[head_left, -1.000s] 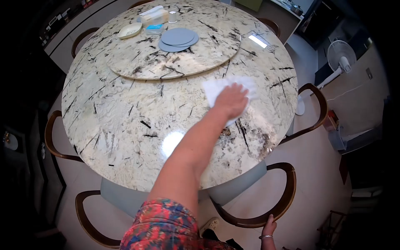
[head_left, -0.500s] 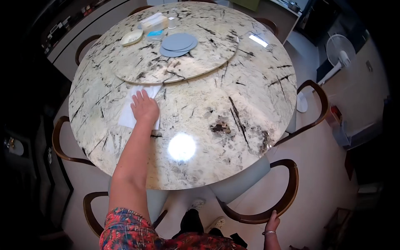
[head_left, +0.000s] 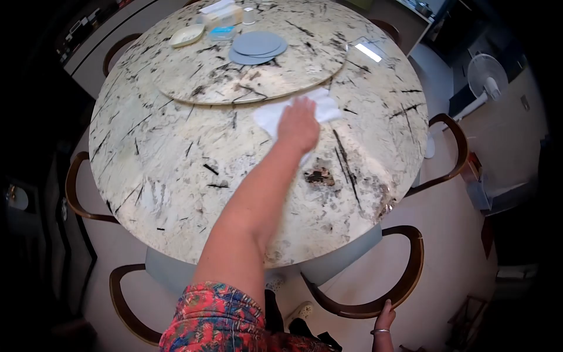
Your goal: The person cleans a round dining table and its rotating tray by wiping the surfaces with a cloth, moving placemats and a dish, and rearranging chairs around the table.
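My left hand (head_left: 299,124) lies flat on a white cloth (head_left: 268,119), pressing it to the marble-patterned round table (head_left: 170,193). The cloth spreads out on both sides of the hand, close to the rim of the raised turntable (head_left: 205,91). Slight motion blur softens the fingers. Down at the lower right, my right hand (head_left: 385,318) is closed on the curved wooden back of a chair (head_left: 413,258); part of its grip is hidden by the wood.
On the turntable sit grey round mats (head_left: 258,44), a pale dish (head_left: 186,36), a blue-lidded box (head_left: 222,33), a tissue pack (head_left: 223,16) and a small white cup (head_left: 249,16). More chairs (head_left: 71,188) ring the table. A white fan (head_left: 487,76) stands at the right.
My left hand has slid the cloth to the right along the turntable's near edge. The fingers, spread before, now look closer together. My right hand stays on the chair back.
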Action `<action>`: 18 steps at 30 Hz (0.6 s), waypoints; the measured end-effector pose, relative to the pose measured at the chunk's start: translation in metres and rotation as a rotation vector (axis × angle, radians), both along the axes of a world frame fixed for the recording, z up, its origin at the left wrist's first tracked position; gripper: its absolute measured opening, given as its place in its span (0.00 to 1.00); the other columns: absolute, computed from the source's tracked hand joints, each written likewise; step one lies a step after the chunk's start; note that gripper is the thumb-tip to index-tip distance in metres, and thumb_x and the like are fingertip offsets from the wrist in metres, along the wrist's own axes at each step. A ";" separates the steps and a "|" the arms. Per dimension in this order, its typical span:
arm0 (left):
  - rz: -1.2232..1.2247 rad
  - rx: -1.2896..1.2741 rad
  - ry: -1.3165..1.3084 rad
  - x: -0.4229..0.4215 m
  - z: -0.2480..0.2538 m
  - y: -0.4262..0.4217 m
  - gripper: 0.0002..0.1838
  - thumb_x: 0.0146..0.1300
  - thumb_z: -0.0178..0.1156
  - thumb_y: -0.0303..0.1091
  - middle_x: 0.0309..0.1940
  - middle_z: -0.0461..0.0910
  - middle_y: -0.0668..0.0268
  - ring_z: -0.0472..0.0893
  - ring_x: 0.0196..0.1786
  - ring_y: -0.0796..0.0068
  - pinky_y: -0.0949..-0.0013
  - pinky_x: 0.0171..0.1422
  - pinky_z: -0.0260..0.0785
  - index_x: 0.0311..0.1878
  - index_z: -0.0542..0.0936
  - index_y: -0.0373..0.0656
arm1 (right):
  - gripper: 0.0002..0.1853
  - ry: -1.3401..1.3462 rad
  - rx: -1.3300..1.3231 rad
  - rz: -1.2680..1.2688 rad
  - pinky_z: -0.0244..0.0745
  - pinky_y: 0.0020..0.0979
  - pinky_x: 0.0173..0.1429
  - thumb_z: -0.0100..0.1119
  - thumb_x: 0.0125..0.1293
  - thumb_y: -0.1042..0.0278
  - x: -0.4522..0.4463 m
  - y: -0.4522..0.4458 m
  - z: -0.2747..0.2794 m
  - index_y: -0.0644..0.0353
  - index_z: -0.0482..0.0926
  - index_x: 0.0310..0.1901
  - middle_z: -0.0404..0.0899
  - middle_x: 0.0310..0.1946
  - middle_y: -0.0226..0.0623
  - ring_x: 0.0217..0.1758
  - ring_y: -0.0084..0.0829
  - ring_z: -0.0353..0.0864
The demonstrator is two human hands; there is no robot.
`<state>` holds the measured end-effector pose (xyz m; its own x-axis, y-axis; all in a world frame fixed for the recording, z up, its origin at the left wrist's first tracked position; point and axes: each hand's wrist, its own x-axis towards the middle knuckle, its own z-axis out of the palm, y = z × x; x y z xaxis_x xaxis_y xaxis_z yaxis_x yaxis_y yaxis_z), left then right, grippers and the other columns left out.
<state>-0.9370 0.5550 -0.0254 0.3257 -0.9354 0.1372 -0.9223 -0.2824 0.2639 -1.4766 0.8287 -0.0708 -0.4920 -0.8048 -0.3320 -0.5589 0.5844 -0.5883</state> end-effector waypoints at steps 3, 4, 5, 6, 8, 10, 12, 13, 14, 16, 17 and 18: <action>0.187 0.096 0.011 0.062 0.017 0.043 0.27 0.68 0.35 0.39 0.70 0.60 0.55 0.58 0.73 0.60 0.57 0.77 0.45 0.69 0.61 0.40 | 0.34 0.022 -0.088 -0.016 0.71 0.39 0.37 0.52 0.66 0.44 -0.006 0.001 -0.014 0.79 0.76 0.27 0.77 0.22 0.42 0.28 0.31 0.73; 0.248 0.159 0.016 0.081 0.021 0.060 0.27 0.68 0.35 0.39 0.69 0.61 0.56 0.58 0.73 0.60 0.55 0.77 0.45 0.68 0.62 0.40 | 0.34 0.018 -0.107 -0.035 0.70 0.39 0.35 0.52 0.66 0.44 -0.003 0.002 -0.014 0.79 0.75 0.26 0.76 0.21 0.41 0.27 0.31 0.72; 0.311 0.227 0.022 0.099 0.025 0.079 0.27 0.68 0.35 0.39 0.69 0.62 0.58 0.59 0.72 0.61 0.54 0.77 0.45 0.68 0.62 0.41 | 0.34 -0.007 -0.080 -0.031 0.69 0.38 0.33 0.52 0.66 0.44 -0.010 0.002 -0.018 0.76 0.74 0.23 0.74 0.20 0.38 0.26 0.29 0.69; 0.416 0.088 -0.032 0.123 0.010 0.097 0.27 0.67 0.36 0.40 0.70 0.60 0.59 0.57 0.73 0.62 0.51 0.77 0.44 0.69 0.62 0.43 | 0.33 -0.017 -0.076 -0.026 0.68 0.38 0.32 0.52 0.66 0.44 -0.011 0.002 -0.020 0.75 0.73 0.21 0.73 0.19 0.36 0.25 0.28 0.68; 0.581 0.087 -0.020 0.162 0.014 0.139 0.29 0.67 0.39 0.41 0.74 0.54 0.62 0.51 0.76 0.63 0.46 0.77 0.41 0.72 0.58 0.48 | 0.33 -0.029 -0.074 -0.016 0.67 0.37 0.32 0.52 0.66 0.44 -0.016 0.002 -0.023 0.73 0.72 0.20 0.72 0.19 0.35 0.25 0.27 0.67; 0.737 0.190 0.021 0.209 0.017 0.190 0.31 0.68 0.39 0.42 0.76 0.48 0.67 0.46 0.78 0.65 0.39 0.77 0.36 0.75 0.53 0.54 | 0.32 -0.027 -0.061 -0.006 0.66 0.36 0.30 0.52 0.67 0.44 -0.022 0.002 -0.026 0.71 0.71 0.19 0.71 0.18 0.33 0.25 0.26 0.65; 0.902 0.241 0.038 0.242 0.022 0.249 0.31 0.68 0.38 0.43 0.77 0.46 0.70 0.45 0.78 0.66 0.33 0.74 0.36 0.75 0.52 0.60 | 0.33 -0.038 -0.065 -0.009 0.66 0.37 0.31 0.51 0.67 0.44 -0.016 0.000 -0.024 0.72 0.71 0.19 0.72 0.19 0.33 0.25 0.26 0.65; 0.953 0.246 0.047 0.255 0.020 0.280 0.31 0.67 0.38 0.43 0.77 0.46 0.69 0.45 0.78 0.66 0.33 0.74 0.37 0.75 0.52 0.62 | 0.33 -0.046 -0.067 -0.018 0.67 0.37 0.31 0.51 0.67 0.44 -0.015 0.001 -0.022 0.72 0.71 0.20 0.73 0.19 0.34 0.26 0.26 0.66; 0.984 0.282 0.017 0.258 0.022 0.306 0.31 0.67 0.39 0.43 0.77 0.46 0.69 0.45 0.78 0.65 0.32 0.73 0.38 0.75 0.52 0.62 | 0.33 -0.055 -0.053 -0.028 0.69 0.38 0.33 0.51 0.67 0.44 -0.012 0.001 -0.020 0.76 0.74 0.24 0.75 0.22 0.36 0.27 0.27 0.67; 0.947 0.251 -0.049 0.265 0.006 0.355 0.30 0.68 0.39 0.45 0.76 0.49 0.63 0.48 0.77 0.59 0.36 0.73 0.43 0.75 0.54 0.60 | 0.35 -0.068 -0.061 0.009 0.70 0.38 0.38 0.52 0.67 0.43 -0.006 0.002 -0.012 0.81 0.76 0.31 0.77 0.24 0.38 0.29 0.28 0.69; 0.923 0.223 -0.076 0.265 -0.005 0.374 0.30 0.69 0.39 0.47 0.76 0.49 0.60 0.49 0.77 0.56 0.38 0.73 0.44 0.75 0.55 0.59 | 0.35 -0.025 -0.045 -0.012 0.69 0.39 0.37 0.52 0.67 0.43 -0.010 0.001 -0.016 0.80 0.74 0.29 0.76 0.22 0.38 0.28 0.28 0.68; 0.838 0.181 -0.103 0.261 -0.017 0.391 0.30 0.70 0.39 0.49 0.75 0.50 0.58 0.49 0.76 0.54 0.41 0.73 0.45 0.75 0.55 0.58 | 0.34 0.026 0.070 0.018 0.68 0.40 0.35 0.52 0.67 0.43 -0.017 0.001 -0.014 0.78 0.74 0.26 0.74 0.20 0.38 0.26 0.28 0.67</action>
